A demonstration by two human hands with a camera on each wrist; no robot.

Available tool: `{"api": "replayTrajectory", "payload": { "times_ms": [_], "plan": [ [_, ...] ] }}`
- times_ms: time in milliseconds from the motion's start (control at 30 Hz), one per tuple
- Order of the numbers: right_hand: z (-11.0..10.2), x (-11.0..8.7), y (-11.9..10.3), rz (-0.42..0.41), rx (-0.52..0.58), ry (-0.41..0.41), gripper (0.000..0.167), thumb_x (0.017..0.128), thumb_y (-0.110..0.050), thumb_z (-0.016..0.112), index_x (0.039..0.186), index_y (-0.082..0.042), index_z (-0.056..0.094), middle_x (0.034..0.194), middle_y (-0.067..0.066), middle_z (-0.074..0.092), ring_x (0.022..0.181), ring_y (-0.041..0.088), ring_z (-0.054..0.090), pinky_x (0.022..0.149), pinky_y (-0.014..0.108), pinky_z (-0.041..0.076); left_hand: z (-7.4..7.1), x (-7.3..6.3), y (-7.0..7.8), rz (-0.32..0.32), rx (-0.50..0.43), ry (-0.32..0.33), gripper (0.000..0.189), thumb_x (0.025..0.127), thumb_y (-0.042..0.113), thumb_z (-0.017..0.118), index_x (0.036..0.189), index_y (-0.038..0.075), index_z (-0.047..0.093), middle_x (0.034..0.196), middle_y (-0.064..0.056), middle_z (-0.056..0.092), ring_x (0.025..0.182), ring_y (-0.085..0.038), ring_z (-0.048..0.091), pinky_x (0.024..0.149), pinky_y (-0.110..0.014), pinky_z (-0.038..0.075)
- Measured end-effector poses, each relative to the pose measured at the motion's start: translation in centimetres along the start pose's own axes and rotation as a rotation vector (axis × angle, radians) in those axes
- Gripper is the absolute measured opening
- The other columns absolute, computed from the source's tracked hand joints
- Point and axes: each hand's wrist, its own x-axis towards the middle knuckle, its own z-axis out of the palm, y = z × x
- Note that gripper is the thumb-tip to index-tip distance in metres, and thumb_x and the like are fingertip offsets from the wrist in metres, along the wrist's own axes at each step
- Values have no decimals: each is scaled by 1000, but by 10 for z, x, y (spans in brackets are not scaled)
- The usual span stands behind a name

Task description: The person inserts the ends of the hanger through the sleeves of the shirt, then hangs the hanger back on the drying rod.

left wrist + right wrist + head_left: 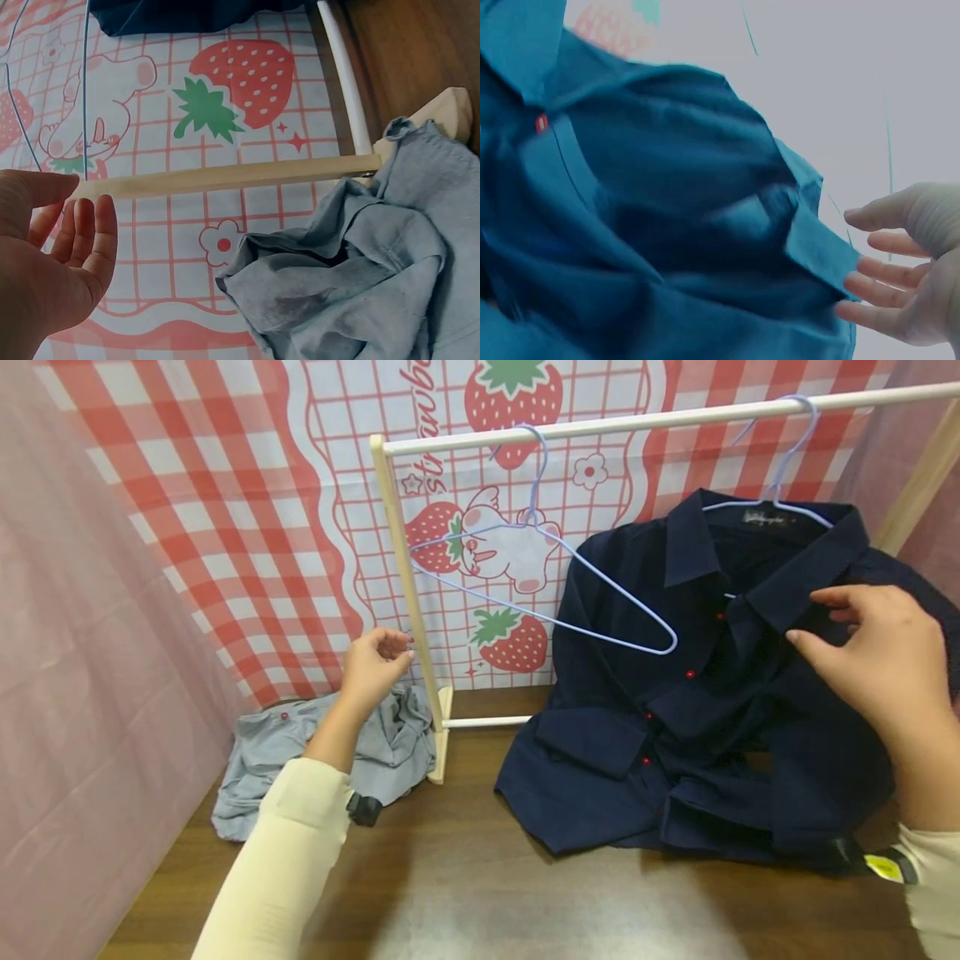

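Two hands [377, 664] [885, 656], fingers [838, 597] loosely parted, empty, hung navy shirt [723, 714], brown tabletop [465, 881], strawberry-patterned backdrop [258, 535], pink curtain [90, 677]

The label [765, 517] on the navy shirt [716, 706] is illegible; the rail [675, 418] is cut off.

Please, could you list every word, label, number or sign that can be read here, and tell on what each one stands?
"strawbe", cut off by the picture's top edge: on the printed cloth.
Collar label inside the navy shirt: pale lettering, too small and blurred to read.
Yellow tag at the right wrist: any marks are too blurred to read.
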Motion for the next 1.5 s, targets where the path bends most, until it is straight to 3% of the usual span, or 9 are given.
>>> {"api": "replayTrajectory", "payload": {
  "times_ms": [267,367,467,600,767,1033,1167,1267,1500],
  "plan": [
    [16,-32,-24,-96,135,-29,31,85,-9,72,110,7,64,107,30,56,91,49,59,79,56,42,-1,-23,-2,102,61,-26,12,87,3,69,97,-4,67,88,-16,68,80,-28,64,68,-36,52],
    [20,-38,-32,-130,177,-27,29,83,-8,75,108,4,66,106,27,59,88,46,62,77,36,44,-2,-31,-2,100,79,-30,12,87,4,69,97,-3,68,86,-14,67,79,-26,63,69,-35,52],
    [24,-44,-40,-155,214,-25,27,81,-9,77,105,2,68,105,24,62,86,42,64,71,13,35,-3,-38,-2,110,104,-43,10,87,6,70,95,-1,68,86,-12,67,79,-24,63,71,-36,53],
    [30,-51,-50,-167,269,-52,23,81,-8,78,101,-1,70,97,20,67,80,35,67,66,1,33,-4,-51,-2,150,153,-85,9,88,6,69,96,1,69,87,-11,69,80,-24,65,74,-38,55],
    [39,-58,-63,-183,324,-112,19,82,-9,78,98,-2,71,88,16,71,74,28,67,64,0,37,-6,-65,-4,183,174,-114,11,87,4,70,97,0,69,89,-11,69,79,-23,66,74,-38,56],
    [56,-68,-83,-256,379,-120,18,80,-7,79,95,-4,71,88,10,71,73,21,67,67,2,42,-10,-82,-7,210,193,-108,12,85,1,72,97,0,70,88,-9,68,76,-21,65,71,-36,56],
    [66,-72,-95,-300,400,-152,21,80,-6,79,98,-3,70,92,11,70,78,24,68,71,25,56,-13,-89,-8,210,199,-100,13,85,1,72,97,0,70,89,-10,68,77,-21,66,71,-36,57],
    [74,-74,-105,-329,419,-195,24,80,-6,79,102,-3,69,98,13,69,84,26,67,73,44,57,-17,-94,-8,203,210,-91,14,85,3,72,98,1,70,89,-9,67,78,-20,65,70,-36,57],
    [100,-74,-129,-460,456,-208,28,78,-8,81,103,-5,69,101,8,67,87,23,66,71,39,57,-30,-103,-14,198,224,-55,19,84,0,73,102,0,70,93,-12,68,80,-24,67,71,-38,57]
  ]
}}
